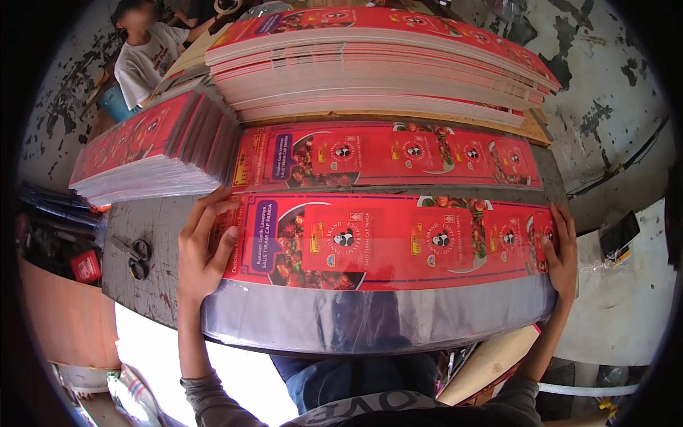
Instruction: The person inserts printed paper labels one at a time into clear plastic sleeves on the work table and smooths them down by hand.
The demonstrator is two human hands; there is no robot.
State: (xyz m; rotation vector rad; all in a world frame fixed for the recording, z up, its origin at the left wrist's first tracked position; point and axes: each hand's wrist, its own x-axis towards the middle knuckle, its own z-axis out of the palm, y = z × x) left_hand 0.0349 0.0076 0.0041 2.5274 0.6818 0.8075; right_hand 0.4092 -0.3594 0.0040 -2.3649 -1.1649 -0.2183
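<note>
A long red printed sheet (384,242) with panda logos and food pictures lies across a stack of clear plastic sleeves (377,317) at the table's near edge. My left hand (204,245) is at the sheet's left end, thumb on top and fingers curled over the edge. At the opposite end, my right hand (562,249) grips the edge with its thumb on the print. Whether the sheet is inside a sleeve I cannot tell. Just beyond it lies another red printed sheet (427,153), touched by neither hand.
Black-handled scissors (135,256) rest on the grey table (156,299) at left. Behind them is a pile of sleeved red sheets (135,146). A tall stack of red printed sheets (377,75) stands on a board at the back. A person (146,53) is at far left.
</note>
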